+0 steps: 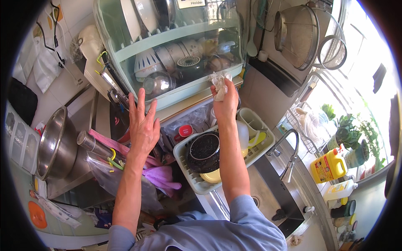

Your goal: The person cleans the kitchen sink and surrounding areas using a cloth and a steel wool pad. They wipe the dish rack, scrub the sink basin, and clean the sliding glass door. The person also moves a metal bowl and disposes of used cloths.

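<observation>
Crumpled in my right hand [226, 99] is a whitish cloth or tissue [219, 85], held against the lower front edge of a pale green dish cabinet [192, 95]. My left hand [143, 123] is open, its fingers spread at the cabinet's lower left front; whether they touch it I cannot tell. Behind the clear front lie stacked bowls [169, 56], a glass bowl [159, 83] and a dark round item with a slotted top [189, 62]. Plates [146, 14] stand in the upper rack. The cabinet rests on a wooden-edged shelf [184, 108].
Below my hands, a dish rack [190, 184] holds a black speckled pan [204, 150]. The sink [264, 201] and faucet [289, 163] are at right, near a yellow jug [328, 166]. Strainers [297, 37] hang on the wall. A steel basin [57, 142] and purple cloth [161, 175] are left.
</observation>
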### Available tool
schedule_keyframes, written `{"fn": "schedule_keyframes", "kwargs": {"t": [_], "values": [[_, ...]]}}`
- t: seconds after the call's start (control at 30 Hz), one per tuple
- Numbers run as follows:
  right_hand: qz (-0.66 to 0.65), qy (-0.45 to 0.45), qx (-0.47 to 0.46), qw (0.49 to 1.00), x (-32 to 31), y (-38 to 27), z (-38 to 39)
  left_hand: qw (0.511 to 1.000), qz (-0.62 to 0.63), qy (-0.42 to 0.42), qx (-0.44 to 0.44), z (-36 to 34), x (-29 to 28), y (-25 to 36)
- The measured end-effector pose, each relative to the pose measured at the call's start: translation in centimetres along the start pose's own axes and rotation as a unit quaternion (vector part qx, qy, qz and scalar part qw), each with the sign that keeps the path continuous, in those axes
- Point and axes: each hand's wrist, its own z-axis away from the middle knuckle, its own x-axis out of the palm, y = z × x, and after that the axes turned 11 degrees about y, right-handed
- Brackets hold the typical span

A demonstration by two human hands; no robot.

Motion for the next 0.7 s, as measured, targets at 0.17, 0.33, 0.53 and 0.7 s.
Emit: {"fn": "schedule_keyframes", "kwargs": {"t": [0.17, 0.33, 0.53, 0.7], "values": [[-0.004, 0.000, -0.041, 0.999, -0.6, 0.8, 0.5, 1.000, 0.011, -0.005, 0.004, 0.1, 0.0, -0.4], [0.139, -0.012, -0.188, 0.972, -0.7, -0.1, 0.5, 1.000, 0.010, -0.007, -0.011, -0.1, -0.2, -0.2], [0.253, -0.022, -0.241, 0.937, 0.9, 2.0, 0.4, 0.999, 0.039, -0.005, -0.016, 0.4, 0.0, -0.5], [0.239, -0.041, -0.243, 0.939, 0.9, 1.0, -0.1, 0.976, 0.159, 0.083, -0.123, 0.4, -0.2, -0.4]]}}
